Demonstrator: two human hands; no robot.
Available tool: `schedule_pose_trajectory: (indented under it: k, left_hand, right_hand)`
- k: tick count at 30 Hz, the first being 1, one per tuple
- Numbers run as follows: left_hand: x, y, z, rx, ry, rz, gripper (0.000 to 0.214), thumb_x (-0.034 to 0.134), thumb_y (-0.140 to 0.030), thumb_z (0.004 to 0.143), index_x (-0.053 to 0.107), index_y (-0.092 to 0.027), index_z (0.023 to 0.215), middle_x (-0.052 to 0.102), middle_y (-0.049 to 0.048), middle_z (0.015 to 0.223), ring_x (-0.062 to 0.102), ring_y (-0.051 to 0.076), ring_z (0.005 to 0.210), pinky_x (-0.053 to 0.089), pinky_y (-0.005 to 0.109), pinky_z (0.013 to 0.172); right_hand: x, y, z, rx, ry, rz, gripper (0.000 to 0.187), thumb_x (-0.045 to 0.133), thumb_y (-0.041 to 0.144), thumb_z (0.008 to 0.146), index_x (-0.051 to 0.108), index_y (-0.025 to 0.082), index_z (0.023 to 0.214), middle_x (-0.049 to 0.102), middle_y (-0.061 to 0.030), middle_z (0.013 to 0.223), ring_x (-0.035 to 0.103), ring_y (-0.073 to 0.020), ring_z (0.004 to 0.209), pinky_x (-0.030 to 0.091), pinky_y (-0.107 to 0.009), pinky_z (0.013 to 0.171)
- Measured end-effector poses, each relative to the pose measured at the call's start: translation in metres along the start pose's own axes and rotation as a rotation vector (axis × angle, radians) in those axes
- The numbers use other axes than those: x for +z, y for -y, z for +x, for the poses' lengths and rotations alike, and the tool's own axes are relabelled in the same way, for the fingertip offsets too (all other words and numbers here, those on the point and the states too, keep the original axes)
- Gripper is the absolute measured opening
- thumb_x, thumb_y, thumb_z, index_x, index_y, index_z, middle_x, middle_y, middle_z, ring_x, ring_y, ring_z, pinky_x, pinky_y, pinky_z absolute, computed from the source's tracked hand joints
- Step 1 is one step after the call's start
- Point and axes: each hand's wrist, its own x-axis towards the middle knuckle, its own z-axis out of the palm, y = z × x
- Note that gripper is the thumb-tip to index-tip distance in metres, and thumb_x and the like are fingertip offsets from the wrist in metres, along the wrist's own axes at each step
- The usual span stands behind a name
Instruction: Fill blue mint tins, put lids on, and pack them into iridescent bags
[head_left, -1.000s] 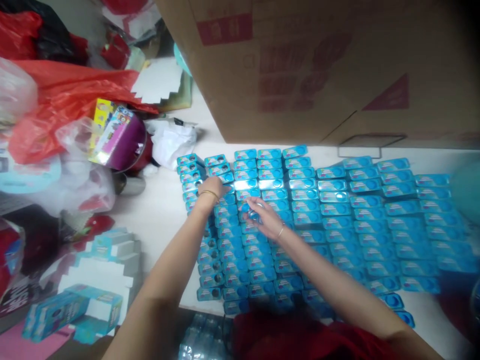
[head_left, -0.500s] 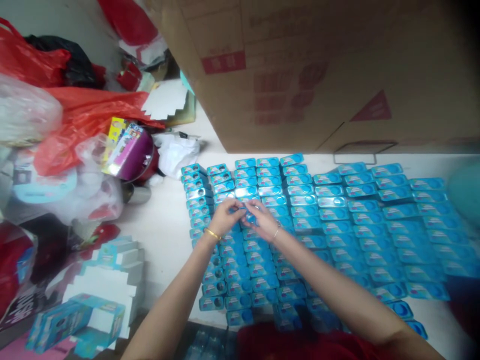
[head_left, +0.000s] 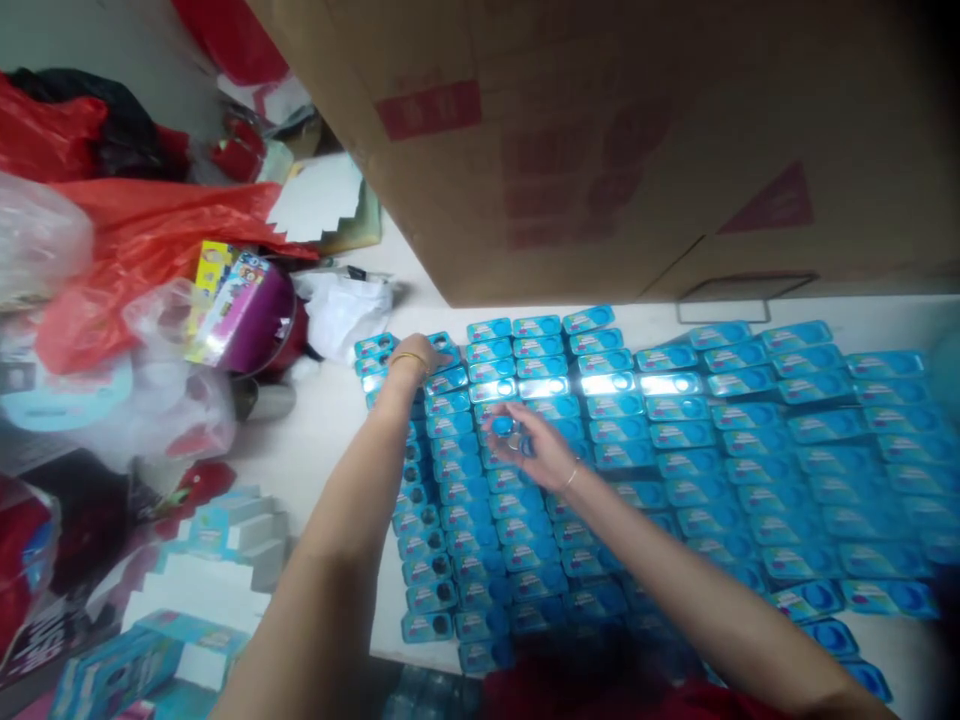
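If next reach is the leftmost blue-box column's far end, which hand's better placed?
Left, I'd judge: the left hand is beside those blue boxes. The right hand sits farther right, nearer the wearer, and holds small blue round pieces.

The blue boxes (head_left: 544,388) look glossy, the cardboard carton (head_left: 577,140) matt.

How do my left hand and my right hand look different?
Your left hand reaches down among the blue boxes with its back up; your right hand is cupped, holding small blue round pieces. Your left wrist wears a thicker, gold bracelet; your right wrist wears a thin, paler one. Both hands are bare and wear bracelets at the wrist.
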Motion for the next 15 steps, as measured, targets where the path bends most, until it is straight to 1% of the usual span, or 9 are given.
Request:
schedule_pose_trajectory:
  k: [2,4,6,8,9,11,13,14,15]
  left_hand:
    - [-0.003,0.0,0.005,-0.021,0.048,0.058,0.05,0.067,-0.061,0.064,0.07,-0.015,0.082,0.071,0.015,0.078,0.068,0.031,0.087,0.047,0.029,0.07]
    - [-0.009,-0.002,0.001,-0.014,0.05,0.085,0.05,0.068,-0.06,0.064,0.07,-0.015,0.085,0.071,0.0155,0.081,0.068,0.031,0.088,0.048,0.03,0.07]
    - [-0.014,-0.006,-0.014,-0.016,-0.012,0.096,0.049,0.068,-0.057,0.066,0.07,-0.013,0.09,0.071,0.0182,0.092,0.066,0.033,0.093,0.048,0.031,0.072]
    - [-0.012,-0.011,-0.04,0.027,-0.104,0.043,0.045,0.064,-0.053,0.073,0.069,-0.013,0.093,0.07,0.0182,0.097,0.065,0.031,0.094,0.048,0.032,0.074]
    - [-0.008,-0.013,-0.055,0.084,-0.141,-0.026,0.042,0.062,-0.051,0.077,0.069,-0.013,0.095,0.07,0.0161,0.095,0.065,0.029,0.09,0.048,0.031,0.073]
    - [0.007,-0.019,-0.09,0.304,-0.176,-0.24,0.037,0.058,-0.048,0.081,0.068,-0.017,0.098,0.069,0.0088,0.085,0.063,0.022,0.079,0.047,0.029,0.07]
    - [0.027,-0.024,-0.123,0.558,-0.114,-0.44,0.031,0.061,-0.042,0.079,0.068,-0.019,0.099,0.065,0.0037,0.081,0.059,0.017,0.072,0.047,0.027,0.069]
    - [0.036,-0.026,-0.137,0.641,-0.102,-0.5,0.024,0.063,-0.036,0.078,0.069,-0.019,0.094,0.063,0.0028,0.079,0.058,0.016,0.073,0.047,0.026,0.069]
    - [0.043,-0.027,-0.148,0.691,-0.118,-0.544,0.017,0.063,-0.03,0.077,0.07,-0.019,0.088,0.062,0.0026,0.079,0.057,0.016,0.075,0.047,0.026,0.071]
  right_hand:
    - [0.003,0.001,0.001,0.003,-0.004,-0.008,0.021,0.06,0.039,0.082,0.064,0.02,0.09,0.068,-0.0033,0.087,0.066,-0.0152,0.069,0.052,-0.023,0.052]
    - [0.007,0.004,0.0,-0.004,-0.013,-0.031,0.022,0.058,0.039,0.084,0.065,0.019,0.092,0.068,-0.0037,0.087,0.065,-0.0143,0.067,0.051,-0.022,0.05]
    - [0.009,0.008,-0.002,-0.024,-0.035,-0.059,0.025,0.057,0.04,0.085,0.065,0.02,0.097,0.068,-0.0034,0.087,0.064,-0.0136,0.065,0.05,-0.022,0.049]
    - [0.007,0.01,-0.004,-0.049,-0.073,-0.077,0.029,0.056,0.042,0.086,0.063,0.022,0.105,0.068,-0.0029,0.086,0.064,-0.0138,0.063,0.049,-0.022,0.047]
    - [0.006,0.011,-0.005,-0.059,-0.095,-0.082,0.032,0.056,0.044,0.086,0.061,0.022,0.109,0.068,-0.0028,0.086,0.064,-0.0141,0.063,0.049,-0.022,0.047]
    - [0.004,0.01,-0.003,-0.069,-0.131,-0.089,0.036,0.055,0.046,0.086,0.059,0.023,0.115,0.068,-0.0032,0.086,0.065,-0.015,0.063,0.049,-0.023,0.046]
    - [0.004,0.005,0.0,-0.071,-0.162,-0.091,0.038,0.056,0.047,0.086,0.058,0.024,0.116,0.068,-0.0036,0.089,0.064,-0.0148,0.062,0.049,-0.023,0.046]
    - [0.005,0.003,0.003,-0.073,-0.182,-0.088,0.036,0.057,0.047,0.086,0.059,0.023,0.114,0.068,-0.0037,0.091,0.063,-0.0143,0.062,0.049,-0.023,0.045]
    - [0.007,0.0,0.005,-0.075,-0.198,-0.083,0.035,0.058,0.047,0.085,0.06,0.023,0.11,0.068,-0.0036,0.093,0.062,-0.0137,0.062,0.049,-0.023,0.045]
